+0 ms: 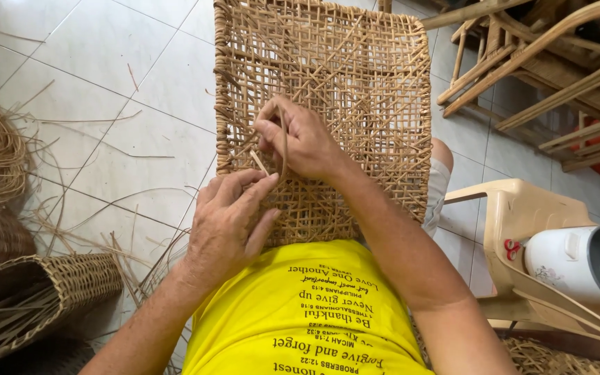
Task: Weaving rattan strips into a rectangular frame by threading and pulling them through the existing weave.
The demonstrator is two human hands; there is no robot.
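Thin cane strip (283, 142), looped up out of the open-weave rattan panel (355, 83) near its left edge, pinched at the top by the right hand (300, 142). Likely light and springy, stiff enough to hold a curve yet prone to kink or split if bent sharply; best taken close to where it enters the weave, between thumb and fingertip. Right hand closed narrowly around that strip, knuckles raised over the mesh. Left hand (227, 222) just below and left of it, fingers half curled and resting on the panel's lower left part, fingertips near a short strip end (259, 162); hard to tell whether gripping it or only steadying. Panel propped across the lap above a yellow shirt (307, 312), probably rigid but light. Around: tiled floor (105, 69) strewn with loose cane, a woven basket (43, 292) at left, a beige plastic chair (522, 215) carrying a white pot (578, 260) at right, rattan furniture frames (543, 55) beyond
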